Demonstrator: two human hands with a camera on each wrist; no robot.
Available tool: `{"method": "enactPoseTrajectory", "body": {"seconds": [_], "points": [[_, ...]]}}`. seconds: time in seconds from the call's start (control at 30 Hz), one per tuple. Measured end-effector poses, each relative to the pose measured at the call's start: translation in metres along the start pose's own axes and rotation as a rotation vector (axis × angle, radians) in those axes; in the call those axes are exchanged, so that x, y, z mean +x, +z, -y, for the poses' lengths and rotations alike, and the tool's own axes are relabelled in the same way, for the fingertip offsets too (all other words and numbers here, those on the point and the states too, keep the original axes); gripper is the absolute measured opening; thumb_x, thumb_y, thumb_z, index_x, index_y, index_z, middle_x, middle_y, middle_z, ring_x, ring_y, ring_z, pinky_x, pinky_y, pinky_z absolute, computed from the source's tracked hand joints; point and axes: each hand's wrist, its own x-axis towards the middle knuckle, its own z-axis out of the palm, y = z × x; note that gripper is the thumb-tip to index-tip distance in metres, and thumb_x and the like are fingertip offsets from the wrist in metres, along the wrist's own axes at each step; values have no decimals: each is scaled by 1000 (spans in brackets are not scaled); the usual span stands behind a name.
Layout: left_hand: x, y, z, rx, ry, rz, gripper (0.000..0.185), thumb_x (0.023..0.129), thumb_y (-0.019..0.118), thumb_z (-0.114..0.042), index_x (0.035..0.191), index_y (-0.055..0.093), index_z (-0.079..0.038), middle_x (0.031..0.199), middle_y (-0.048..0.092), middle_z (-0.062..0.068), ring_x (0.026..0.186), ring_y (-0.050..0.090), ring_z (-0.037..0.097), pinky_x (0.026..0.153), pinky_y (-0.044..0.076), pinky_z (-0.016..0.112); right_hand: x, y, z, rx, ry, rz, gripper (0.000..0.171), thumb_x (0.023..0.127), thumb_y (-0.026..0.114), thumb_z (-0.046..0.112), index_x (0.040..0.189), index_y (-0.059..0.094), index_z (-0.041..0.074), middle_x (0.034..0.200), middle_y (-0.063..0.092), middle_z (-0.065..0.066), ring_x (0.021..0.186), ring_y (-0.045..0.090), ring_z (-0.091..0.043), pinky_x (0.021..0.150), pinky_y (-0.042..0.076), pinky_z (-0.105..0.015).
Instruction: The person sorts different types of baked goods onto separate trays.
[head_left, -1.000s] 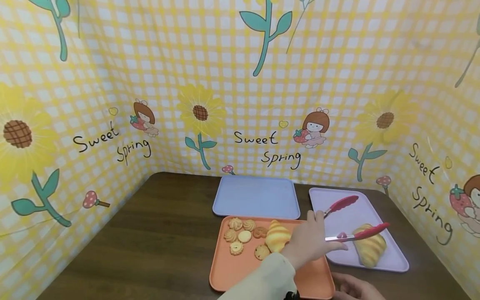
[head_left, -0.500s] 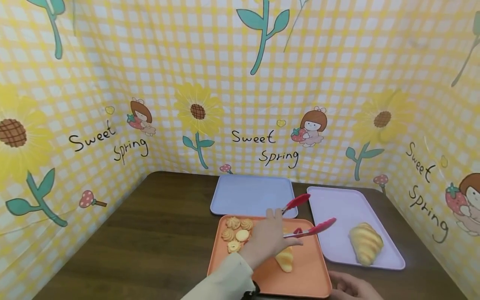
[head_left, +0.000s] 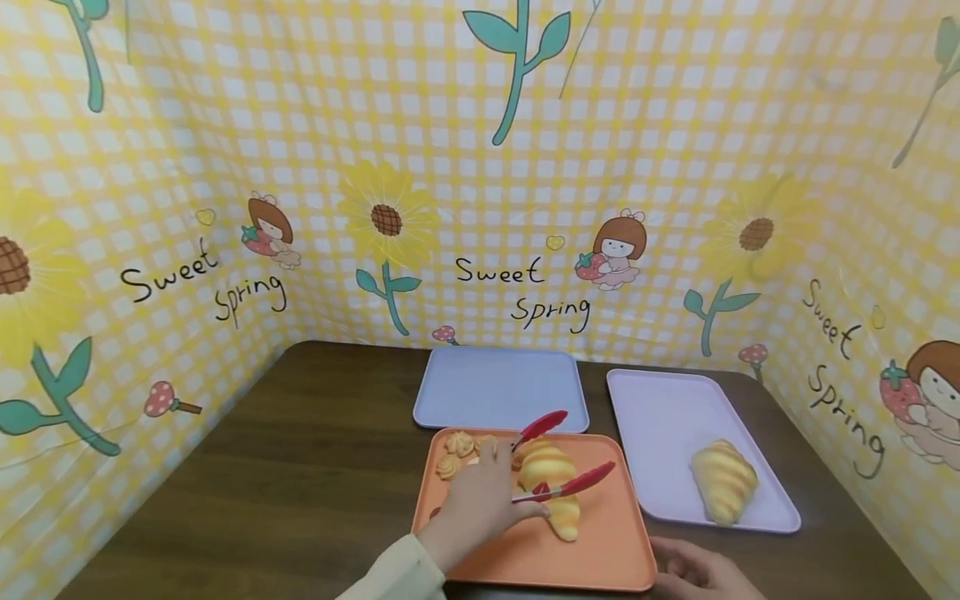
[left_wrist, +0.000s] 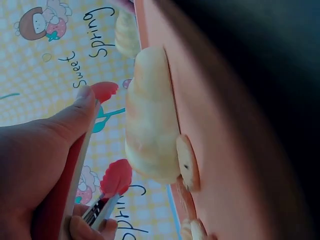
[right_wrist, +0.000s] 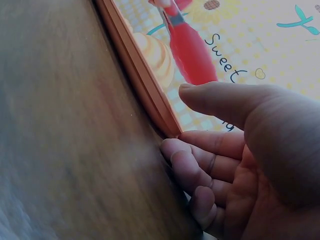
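My left hand [head_left: 474, 507] holds a pair of tongs with red tips [head_left: 588, 478], its jaws spread apart. In the head view they hang over the orange tray [head_left: 517, 567], and the near arm crosses in front of a croissant [head_left: 549, 460]. Seen from the left wrist, the croissant [left_wrist: 150, 115] lies on the tray beside a round cookie [left_wrist: 187, 162], with nothing between the tong tips. Swirled cookies [head_left: 459, 443] sit at the tray's back left, partly hidden by the hand. My right hand [head_left: 701, 571] touches the tray's front right corner with its fingertips, thumb held apart.
A blue tray [head_left: 498, 387] stands behind the orange one. To the right lies a lilac tray [head_left: 660, 417] bearing another croissant [head_left: 723, 482]. The dark wooden table [head_left: 300, 500] meets a checked cloth backdrop at the back and sides.
My left hand has carried the tongs leftward from over the lilac tray's croissant to above the orange tray. The right hand has stayed by the orange tray's corner.
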Motion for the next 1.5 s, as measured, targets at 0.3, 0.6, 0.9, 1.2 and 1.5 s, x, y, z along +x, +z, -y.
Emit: {"method": "enactPoseTrajectory", "body": {"seconds": [0.3, 0.6, 0.9, 1.2, 1.5], "points": [[-28, -9, 11, 53, -9, -79, 100, 64, 72, -78, 121, 54, 3, 102, 56, 21, 43, 45, 14, 39, 41, 28, 2, 0, 1, 23, 16, -7, 56, 98, 63, 20, 136, 45, -17, 81, 58, 2, 65, 55, -6, 56, 46, -25], [-39, -2, 10, 133, -14, -107, 96, 64, 68, -82, 113, 55, -1, 92, 50, 13, 36, 34, 11, 33, 32, 25, 2, 2, 2, 19, -3, -2, 55, 99, 62, 20, 136, 45, -18, 81, 59, 4, 65, 55, -5, 56, 46, -25], [-43, 1, 5, 286, 57, -109, 79, 76, 63, -76, 115, 60, -7, 90, 52, 8, 36, 25, 10, 32, 22, 24, 1, 1, 1, 28, -10, -6, 54, 98, 63, 19, 135, 46, -17, 82, 58, 5, 66, 55, -4, 57, 46, -25], [-42, 0, 6, 309, 124, -176, 63, 79, 66, -68, 114, 63, -15, 91, 55, 2, 36, 27, 7, 32, 24, 24, 0, -1, 1, 16, -78, -4, 51, 99, 61, 15, 133, 45, -19, 82, 56, 10, 66, 54, -2, 56, 46, -25], [-41, -2, 10, 209, 142, -160, 54, 80, 70, -60, 113, 66, -16, 88, 55, 2, 40, 35, 10, 35, 30, 27, 0, 0, 0, 17, -86, -4, 51, 98, 62, 14, 133, 45, -20, 82, 56, 10, 65, 54, -2, 55, 46, -25]]}}
